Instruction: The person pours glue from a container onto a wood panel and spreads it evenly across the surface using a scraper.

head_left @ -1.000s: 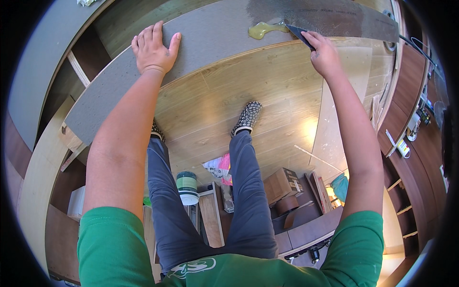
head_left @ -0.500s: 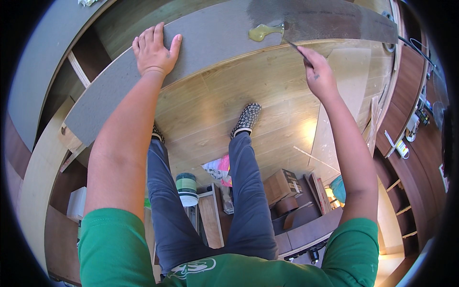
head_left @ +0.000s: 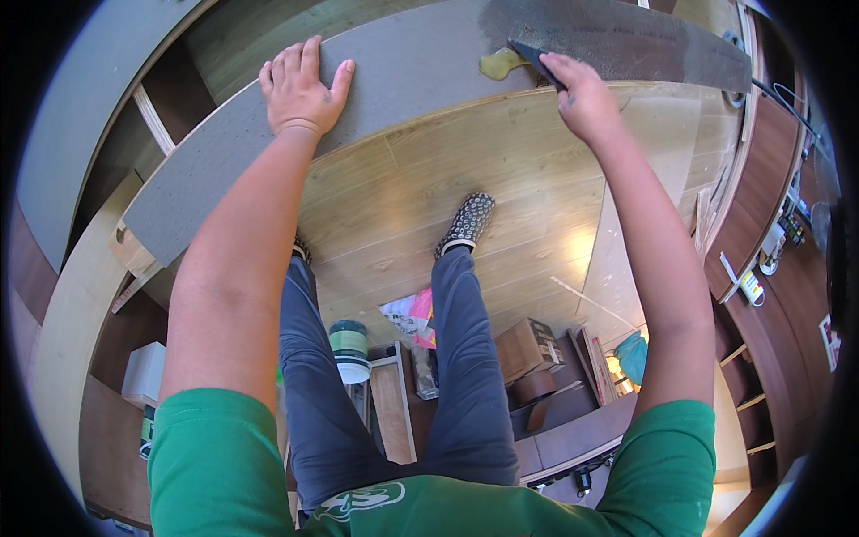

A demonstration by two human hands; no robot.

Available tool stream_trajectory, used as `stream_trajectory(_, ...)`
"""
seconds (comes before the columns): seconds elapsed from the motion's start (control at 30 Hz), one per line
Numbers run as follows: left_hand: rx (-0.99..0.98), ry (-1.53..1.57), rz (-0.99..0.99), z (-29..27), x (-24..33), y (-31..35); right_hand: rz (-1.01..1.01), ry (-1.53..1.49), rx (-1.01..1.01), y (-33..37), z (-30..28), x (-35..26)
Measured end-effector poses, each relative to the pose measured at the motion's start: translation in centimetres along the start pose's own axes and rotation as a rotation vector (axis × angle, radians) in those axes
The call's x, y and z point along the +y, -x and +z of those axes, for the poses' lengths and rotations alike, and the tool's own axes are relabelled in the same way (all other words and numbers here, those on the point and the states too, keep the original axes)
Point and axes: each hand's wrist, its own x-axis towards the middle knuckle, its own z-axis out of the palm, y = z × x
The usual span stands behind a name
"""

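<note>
Right hand (head_left: pixel 588 100): raised from its lower place half a second ago, now with fingertips over the near edge of the grey panel (head_left: pixel 403 72); farther left than a second ago.
Dark flat scraper (head_left: pixel 537 63): turned from edge-on to showing its broad face; brought back from the panel's near edge to the puddle's right end.
Yellowish glue-like puddle (head_left: pixel 499 63): shorter in view; thin right-hand tail out of sight, whether covered or scraped away unclear.
White box (head_left: pixel 143 372): more exposed beside the left forearm (head_left: pixel 237 242).
</note>
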Motion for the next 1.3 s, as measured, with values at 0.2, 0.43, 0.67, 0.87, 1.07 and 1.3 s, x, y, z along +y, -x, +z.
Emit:
stream_trajectory(0.2, 0.004, 0.01, 0.003, -0.1, 0.2, 0.0, -0.044, 0.071, -0.054, 3.4, 0.7, -2.8)
stream_trajectory(0.43, -0.006, 0.016, 0.002, -0.2, 0.1, 0.0, 0.015, -0.113, -0.181, 6.0, -0.5, -4.1)
stream_trajectory(0.67, -0.028, 0.008, -0.007, -0.3, 0.1, 0.1, 0.307, -0.411, -0.093, 0.8, -2.9, -7.8)
stream_trajectory(0.87, -0.029, 0.028, -0.005, -0.4, 0.2, 0.0, 0.137, -0.183, -0.039, -2.6, -0.6, -6.1)
stream_trajectory(1.07, -0.028, 0.032, -0.01, -0.2, 0.1, 0.0, 0.015, -0.141, -0.001, -1.1, 1.4, -6.3)
stream_trajectory(1.3, -0.081, 0.024, -0.028, -0.2, 0.2, 0.0, -0.061, -0.051, -0.132, 3.0, 1.9, -10.3)
